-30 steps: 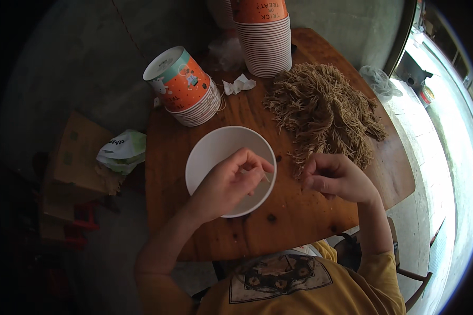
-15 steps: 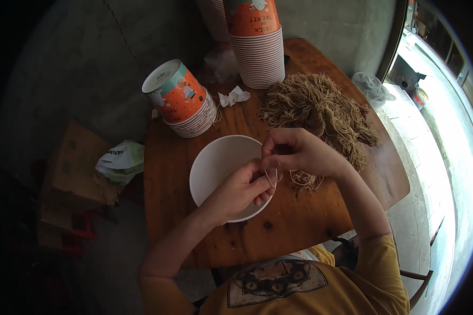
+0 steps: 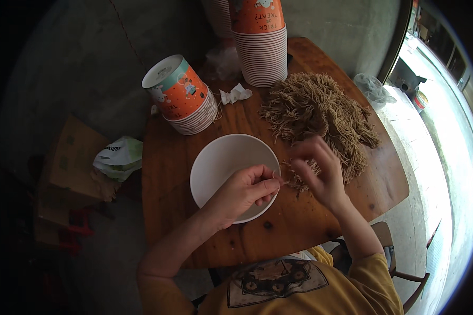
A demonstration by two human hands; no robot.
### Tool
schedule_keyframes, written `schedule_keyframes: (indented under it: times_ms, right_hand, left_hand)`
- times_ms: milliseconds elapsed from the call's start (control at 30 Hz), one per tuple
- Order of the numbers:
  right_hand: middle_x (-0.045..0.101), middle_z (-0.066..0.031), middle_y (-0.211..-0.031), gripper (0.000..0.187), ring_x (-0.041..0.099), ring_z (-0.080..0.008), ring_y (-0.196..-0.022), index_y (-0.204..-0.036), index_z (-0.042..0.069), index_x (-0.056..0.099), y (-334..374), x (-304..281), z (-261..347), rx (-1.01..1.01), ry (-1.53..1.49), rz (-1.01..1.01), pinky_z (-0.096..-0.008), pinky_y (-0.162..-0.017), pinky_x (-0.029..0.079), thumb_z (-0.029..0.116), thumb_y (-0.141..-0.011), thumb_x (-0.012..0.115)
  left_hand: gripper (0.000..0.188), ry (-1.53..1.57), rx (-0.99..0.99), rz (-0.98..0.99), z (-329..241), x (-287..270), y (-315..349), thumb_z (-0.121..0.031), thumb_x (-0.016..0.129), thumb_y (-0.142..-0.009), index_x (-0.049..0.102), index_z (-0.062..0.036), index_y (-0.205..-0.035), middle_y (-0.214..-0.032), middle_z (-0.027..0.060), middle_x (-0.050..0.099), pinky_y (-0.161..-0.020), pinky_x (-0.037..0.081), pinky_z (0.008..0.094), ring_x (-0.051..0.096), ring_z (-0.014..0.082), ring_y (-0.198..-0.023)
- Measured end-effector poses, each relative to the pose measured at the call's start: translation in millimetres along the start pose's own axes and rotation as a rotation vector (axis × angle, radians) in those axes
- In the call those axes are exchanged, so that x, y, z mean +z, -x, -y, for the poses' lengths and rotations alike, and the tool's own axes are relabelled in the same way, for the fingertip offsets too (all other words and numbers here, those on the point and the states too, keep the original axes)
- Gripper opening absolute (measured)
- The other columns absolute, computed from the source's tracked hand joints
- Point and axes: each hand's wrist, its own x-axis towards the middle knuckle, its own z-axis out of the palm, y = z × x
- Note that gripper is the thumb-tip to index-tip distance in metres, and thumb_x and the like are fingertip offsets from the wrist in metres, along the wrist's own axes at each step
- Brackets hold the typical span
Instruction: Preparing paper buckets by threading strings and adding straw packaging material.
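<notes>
A large white paper bucket (image 3: 210, 165) stands mouth up in front of me. My left hand (image 3: 244, 190) reaches over it, thumb and fingers pinched on a thin pale string (image 3: 277, 175) at the bucket's right rim. Whether the string passes through the bucket's wall, I cannot tell. To the right, my right hand (image 3: 323, 173) is raised with its fingers apart and slightly blurred, and nothing shows in it. Just behind it lies a big heap of tan strings (image 3: 320, 107), with a few paler loose ends (image 3: 298, 181) near its front.
A short stack of orange printed paper buckets (image 3: 181, 97) stands upside down at the far left of the wooden table (image 3: 205, 247). Behind is a taller stack (image 3: 260, 52). Crumpled white paper (image 3: 236, 94) lies between them. Cardboard boxes (image 3: 79, 163) sit left of the table.
My right hand has left the left hand and the string, moving right and slightly down toward the heap, its fingers now spread. The left hand keeps its pinch at the rim.
</notes>
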Motion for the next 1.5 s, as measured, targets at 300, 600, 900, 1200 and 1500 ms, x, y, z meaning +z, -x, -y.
schedule_keyframes:
  times_ms: [300, 600, 900, 1200, 1500]
  right_hand:
    - [0.052, -0.0063, -0.074, 0.018, 0.053, -0.0252, -0.065, -0.083, 0.006, 0.058, 29.5, 8.5, 19.8, -0.136, 0.288, -0.009, -0.0362, -0.055, 0.045, 0.005, -0.075, 0.073]
    - [0.052, -0.0049, -0.072, 0.019, 0.054, -0.0218, -0.061, -0.08, 0.007, 0.056, 42.8, 35.5, 33.6, -0.075, 0.24, -0.049, -0.0333, -0.052, 0.045, 0.007, -0.073, 0.075]
    - [0.057, -0.0086, -0.094, 0.024, 0.056, -0.0272, -0.083, -0.096, 0.007, 0.062, 31.5, 17.8, 30.5, 0.004, 0.137, -0.067, -0.0362, -0.071, 0.048, 0.001, -0.073, 0.068]
    - [0.055, -0.0099, -0.102, 0.019, 0.057, -0.0237, -0.081, -0.096, 0.004, 0.057, 31.6, 16.6, 20.9, -0.002, 0.092, 0.047, -0.034, -0.068, 0.048, 0.001, -0.078, 0.065]
    - [0.056, -0.0047, -0.069, 0.017, 0.053, -0.011, -0.056, -0.1, 0.003, 0.053, 42.3, 21.9, 25.2, 0.382, -0.295, 0.034, -0.0254, -0.051, 0.043, 0.004, -0.086, 0.062]
  left_hand:
    - [0.015, 0.021, 0.005, -0.023, -1.7, 1.6, 0.4, -0.015, 0.056, -0.095, 0.059, -0.0029, -0.104, -0.085, -0.0012, 0.059, -0.064, 0.042, 0.0172, 0.051, 0.0034, -0.072]
    - [0.016, 0.199, -0.102, 0.003, -4.0, -3.3, 0.3, -0.007, 0.058, -0.091, 0.057, -0.0057, -0.107, -0.099, 0.0011, 0.058, -0.074, 0.047, 0.0229, 0.056, 0.0078, -0.085]
    - [0.019, 0.188, -0.078, -0.024, -7.0, 0.5, 2.0, -0.002, 0.058, -0.084, 0.053, -0.0065, -0.102, -0.095, 0.0003, 0.053, -0.077, 0.046, 0.0233, 0.053, 0.0082, -0.084]
    - [0.021, 0.04, 0.021, -0.047, -2.5, 1.4, 2.0, 0.0, 0.059, -0.086, 0.05, -0.0069, -0.103, -0.097, 0.0013, 0.054, -0.082, 0.048, 0.0249, 0.056, 0.0083, -0.089]
    - [0.022, -0.424, 0.312, -0.106, 4.0, 9.6, 5.7, 0.003, 0.058, -0.086, 0.044, -0.0064, -0.101, -0.096, 0.0011, 0.051, -0.078, 0.048, 0.0235, 0.054, 0.0077, -0.087]
